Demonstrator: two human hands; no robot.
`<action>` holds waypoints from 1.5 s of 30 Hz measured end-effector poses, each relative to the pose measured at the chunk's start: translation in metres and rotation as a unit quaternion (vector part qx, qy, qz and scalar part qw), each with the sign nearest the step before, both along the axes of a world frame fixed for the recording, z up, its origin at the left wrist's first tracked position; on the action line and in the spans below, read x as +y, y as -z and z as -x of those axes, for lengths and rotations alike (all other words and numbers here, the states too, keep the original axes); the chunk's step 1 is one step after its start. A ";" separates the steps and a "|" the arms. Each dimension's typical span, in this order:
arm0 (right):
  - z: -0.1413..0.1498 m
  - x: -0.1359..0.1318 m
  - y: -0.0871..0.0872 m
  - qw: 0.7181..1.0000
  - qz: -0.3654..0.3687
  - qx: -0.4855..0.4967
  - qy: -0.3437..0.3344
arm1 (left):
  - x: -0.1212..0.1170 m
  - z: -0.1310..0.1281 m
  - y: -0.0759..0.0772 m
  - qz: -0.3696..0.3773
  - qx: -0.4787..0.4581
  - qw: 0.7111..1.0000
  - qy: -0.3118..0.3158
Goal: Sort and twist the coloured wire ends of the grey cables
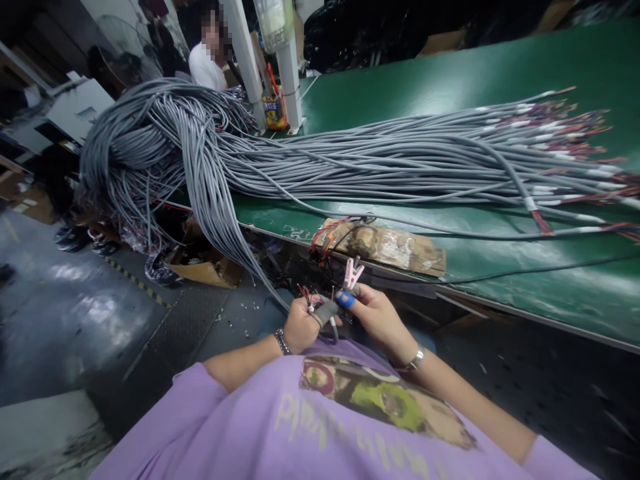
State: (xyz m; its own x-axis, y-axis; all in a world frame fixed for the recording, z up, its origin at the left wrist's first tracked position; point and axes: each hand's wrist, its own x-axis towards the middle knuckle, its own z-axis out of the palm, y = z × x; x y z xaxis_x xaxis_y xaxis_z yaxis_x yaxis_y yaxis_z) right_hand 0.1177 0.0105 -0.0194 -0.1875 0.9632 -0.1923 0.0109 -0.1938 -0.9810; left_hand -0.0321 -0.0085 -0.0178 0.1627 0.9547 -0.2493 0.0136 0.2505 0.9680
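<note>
My left hand [301, 325] is closed around the end of a grey cable [335, 329], close to my body. Thin coloured wires [306, 292] stick out above its fingers, and dark grey tape covers one finger. Beside it, my right hand [379, 316] is closed in a pinch, with blue tape on the thumb. What lies between its fingertips is too small to make out. A pink clothespin [353, 272] stands just above these fingertips; whether they touch it I cannot tell. More grey cables [235, 233] hang over the table edge towards my left hand.
A thick bundle of grey cables [360, 160] lies along the green table [525, 267], stripped ends at right. At the near edge sits a worn board [400, 248] with wires. A white post [289, 80] rises behind. A person [207, 67] is at the far side; a cardboard box [207, 270] stands below.
</note>
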 end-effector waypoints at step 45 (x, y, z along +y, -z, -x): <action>0.010 0.000 -0.009 0.998 0.034 0.057 0.003 | -0.002 0.001 0.004 -0.016 0.003 0.999 -0.036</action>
State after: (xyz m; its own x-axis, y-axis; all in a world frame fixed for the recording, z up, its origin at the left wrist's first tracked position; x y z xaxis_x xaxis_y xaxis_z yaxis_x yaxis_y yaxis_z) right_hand 0.1073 0.0107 -0.0107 -0.2054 0.9501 -0.2346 -0.1015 -0.2591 -0.9605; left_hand -0.0330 -0.0100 -0.0218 0.0910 0.9715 -0.2188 0.0024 0.2195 0.9756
